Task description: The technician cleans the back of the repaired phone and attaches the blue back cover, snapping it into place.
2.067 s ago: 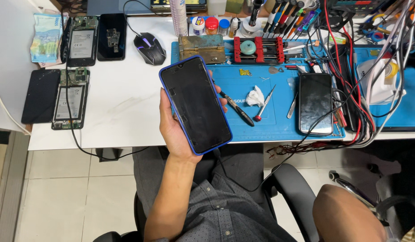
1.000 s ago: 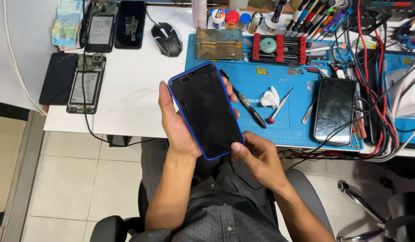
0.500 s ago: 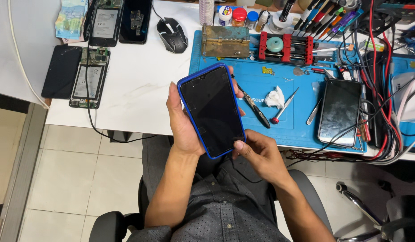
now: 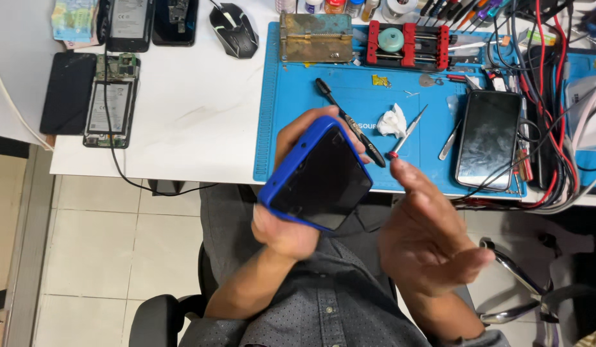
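- The blue-cased phone (image 4: 317,177) is best kept gripped firmly by its edges, tilted over the lap just before the blue mat (image 4: 298,115)
- It is clasped in the left hand (image 4: 286,218), fingers wrapped behind
- The right hand (image 4: 426,241) is spread flat, palm up, holding nothing, just beside the phone

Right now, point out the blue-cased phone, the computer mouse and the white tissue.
blue-cased phone (image 4: 324,183): head view, middle of its dark screen.
computer mouse (image 4: 234,21): head view, top of its black shell.
white tissue (image 4: 392,121): head view, centre of the crumpled wad on the blue mat.
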